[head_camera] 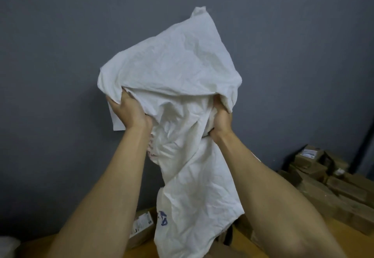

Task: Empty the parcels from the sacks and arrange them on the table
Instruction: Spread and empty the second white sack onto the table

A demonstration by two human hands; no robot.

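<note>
A crumpled white woven sack [178,71] is held up high in front of the grey wall, its upper part folded over and its lower end with blue print hanging down to the wooden table [340,235]. My left hand [127,110] grips the sack's left side. My right hand [220,118] grips its right side, fingers buried in the cloth. A brown cardboard parcel with a white label [141,227] lies on the table behind the hanging end. What is inside the sack is hidden.
A pile of several brown cardboard parcels [323,178] is stacked on the table at the right, against the wall. Something white [8,245] shows at the lower left corner. The grey wall [60,55] stands close behind the table.
</note>
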